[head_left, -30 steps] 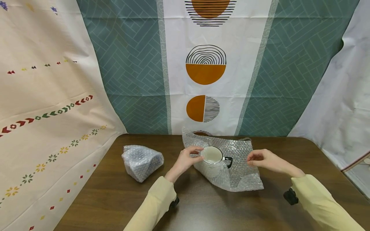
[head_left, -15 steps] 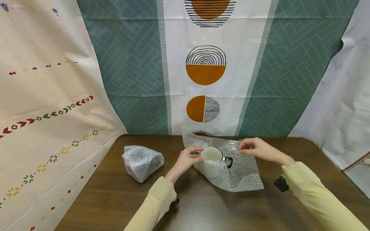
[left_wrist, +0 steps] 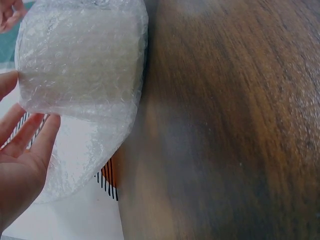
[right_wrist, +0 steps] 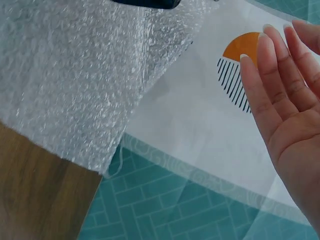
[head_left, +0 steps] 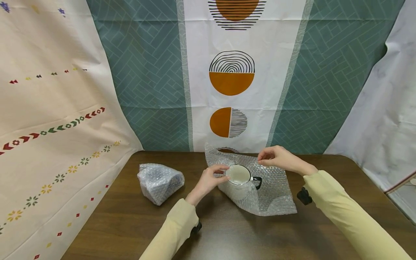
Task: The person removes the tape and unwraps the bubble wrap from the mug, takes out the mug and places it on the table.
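Observation:
A white enamel mug point(head_left: 238, 174) with a dark rim and black handle point(head_left: 256, 182) stands on a sheet of bubble wrap point(head_left: 273, 186). Part of the sheet is folded up round its near and left sides. At the mug's left rim my left hand point(head_left: 209, 180) holds the mug through the wrap, thumb and fingers spread along that side. In the left wrist view the wrap point(left_wrist: 80, 60) covers the mug's wall. Raised over the sheet's back right part, my right hand point(head_left: 282, 159) has loosely bent fingers point(right_wrist: 270, 75) and nothing in them.
A bundle wrapped in bubble wrap point(head_left: 159, 183) lies on the left of the brown wooden table point(head_left: 227, 238). A patterned curtain point(head_left: 156, 79) hangs along the back edge, with pale cloths at both sides.
My right hand has moved left and back, from beside the sheet's right edge to over its far part. The left hand, mug and wrap have stayed put.

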Available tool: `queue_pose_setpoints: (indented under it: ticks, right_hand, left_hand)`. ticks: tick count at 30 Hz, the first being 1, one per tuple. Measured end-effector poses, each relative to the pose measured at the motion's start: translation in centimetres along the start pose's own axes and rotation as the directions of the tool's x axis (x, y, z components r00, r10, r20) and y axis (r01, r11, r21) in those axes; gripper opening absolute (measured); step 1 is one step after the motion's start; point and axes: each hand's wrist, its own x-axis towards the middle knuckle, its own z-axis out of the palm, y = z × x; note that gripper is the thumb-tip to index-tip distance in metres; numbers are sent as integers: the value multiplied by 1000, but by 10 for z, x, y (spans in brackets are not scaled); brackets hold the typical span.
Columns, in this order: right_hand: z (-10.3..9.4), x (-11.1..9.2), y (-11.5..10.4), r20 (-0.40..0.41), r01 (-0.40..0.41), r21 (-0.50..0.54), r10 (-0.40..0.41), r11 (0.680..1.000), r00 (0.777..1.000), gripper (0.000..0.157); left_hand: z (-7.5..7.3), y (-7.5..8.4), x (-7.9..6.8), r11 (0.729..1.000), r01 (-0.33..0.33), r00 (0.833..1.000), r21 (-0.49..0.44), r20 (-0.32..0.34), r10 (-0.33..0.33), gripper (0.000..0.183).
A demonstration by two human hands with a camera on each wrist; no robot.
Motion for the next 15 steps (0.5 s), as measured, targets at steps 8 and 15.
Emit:
queue_pose_setpoints:
  ticks: [8, 15]
  right_hand:
    - [7, 18, -8, -12, 8, -31, -8, 1000, 1000, 9]
    - [16, 30, -3, -10, 52, -46, -52, 998, 999, 8]
  left_hand:
    - [0, -2, 0, 1000, -8, 1000, 0, -3, 8, 33]
    - [0, -2, 0, 1000, -4, 1000, -3, -5, 4, 33]
